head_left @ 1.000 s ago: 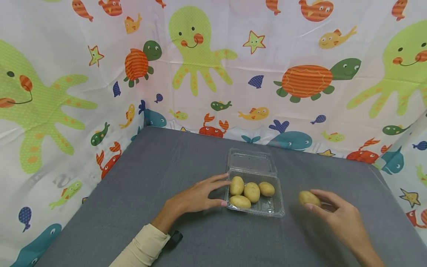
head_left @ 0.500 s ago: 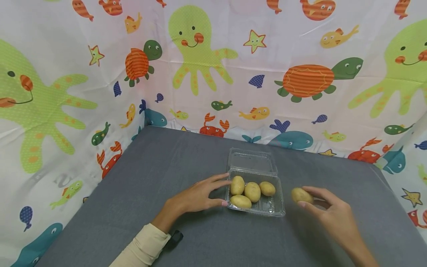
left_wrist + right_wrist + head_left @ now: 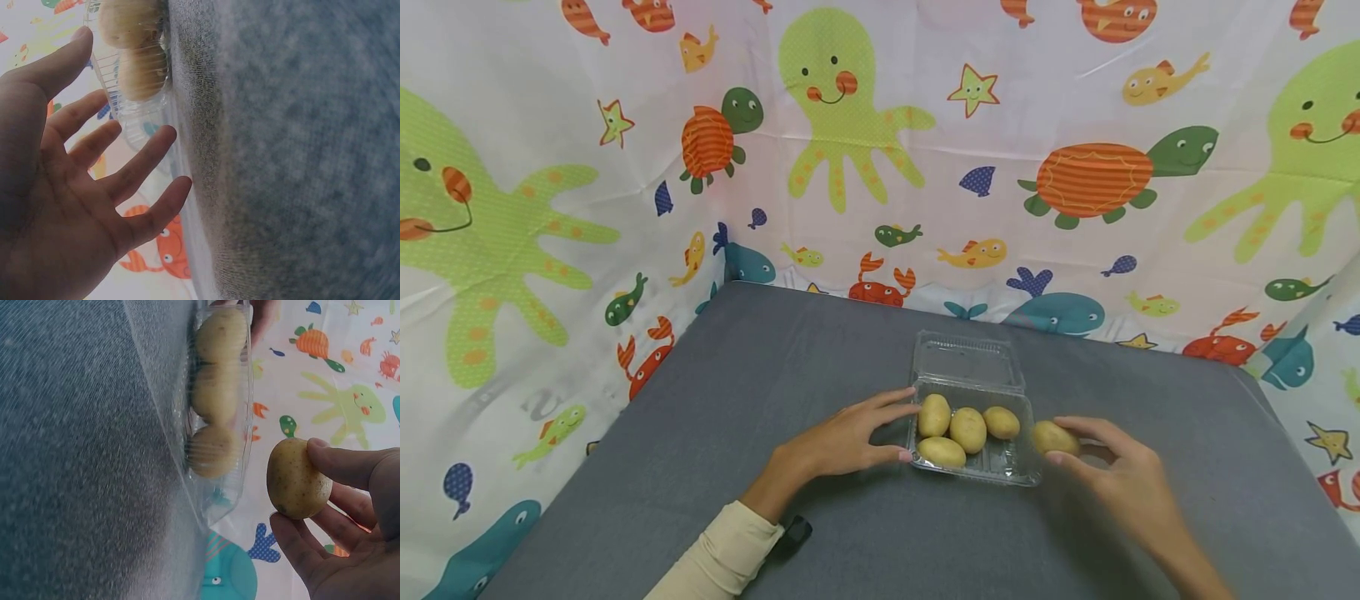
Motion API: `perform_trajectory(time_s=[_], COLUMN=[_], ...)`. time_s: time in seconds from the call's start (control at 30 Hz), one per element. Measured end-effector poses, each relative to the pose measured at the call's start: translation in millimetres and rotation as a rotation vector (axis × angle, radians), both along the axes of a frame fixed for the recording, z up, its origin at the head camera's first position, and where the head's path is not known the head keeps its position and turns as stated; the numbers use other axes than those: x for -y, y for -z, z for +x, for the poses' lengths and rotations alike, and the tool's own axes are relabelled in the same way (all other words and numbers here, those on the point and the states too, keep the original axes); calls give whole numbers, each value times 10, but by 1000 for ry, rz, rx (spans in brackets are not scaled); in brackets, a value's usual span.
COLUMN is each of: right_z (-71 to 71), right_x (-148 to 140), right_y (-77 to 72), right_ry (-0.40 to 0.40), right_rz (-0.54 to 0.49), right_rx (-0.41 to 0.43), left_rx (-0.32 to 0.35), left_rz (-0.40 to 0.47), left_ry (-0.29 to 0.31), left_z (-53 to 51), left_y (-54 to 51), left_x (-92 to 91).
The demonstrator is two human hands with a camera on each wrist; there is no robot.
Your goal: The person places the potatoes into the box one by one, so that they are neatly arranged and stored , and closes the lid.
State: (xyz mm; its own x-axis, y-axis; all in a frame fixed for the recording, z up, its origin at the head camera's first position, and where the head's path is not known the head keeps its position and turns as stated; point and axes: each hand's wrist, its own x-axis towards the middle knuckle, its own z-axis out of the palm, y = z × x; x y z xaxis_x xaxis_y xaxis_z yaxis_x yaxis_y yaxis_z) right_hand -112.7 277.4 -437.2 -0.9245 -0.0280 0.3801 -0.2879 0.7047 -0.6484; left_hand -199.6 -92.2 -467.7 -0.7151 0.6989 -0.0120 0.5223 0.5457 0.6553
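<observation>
A clear plastic clamshell box [image 3: 1011, 477] stands on the grey table with its lid [image 3: 966, 362] laid back. Several potatoes [image 3: 967, 430] lie in the left and middle of its base. My right hand [image 3: 1123, 479] pinches another potato [image 3: 1055, 437] between thumb and fingertips, just off the box's right wall; the right wrist view shows this potato [image 3: 299, 478] held in the air. My left hand [image 3: 842, 437] touches the box's left side with thumb and fingertips, its fingers spread. In the left wrist view the fingers [image 3: 147, 162] are spread and only slightly bent.
Grey cloth covers the table [image 3: 760, 358]. A white curtain [image 3: 880, 167] printed with sea animals hangs behind it and along both sides. A dark band [image 3: 793, 533] sits at the left wrist below a cream sleeve [image 3: 718, 554].
My right hand has carried its potato leftward, from well right of the box to its right edge. The left hand and the box have stayed in place.
</observation>
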Motion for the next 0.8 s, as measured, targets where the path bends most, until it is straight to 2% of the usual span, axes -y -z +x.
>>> perform_trajectory(time_s=[0.53,0.8], right_z=[-68,-81], right_x=[200,246], right_y=[-11,8], right_ry=[-106,-113], right_rz=[-22,13], right_rx=[-33,-25], left_rx=[-9,0], left_rz=[-1,5], left_ry=[3,1], left_z=[-5,-6], left_y=[12,3], left_x=[9,9])
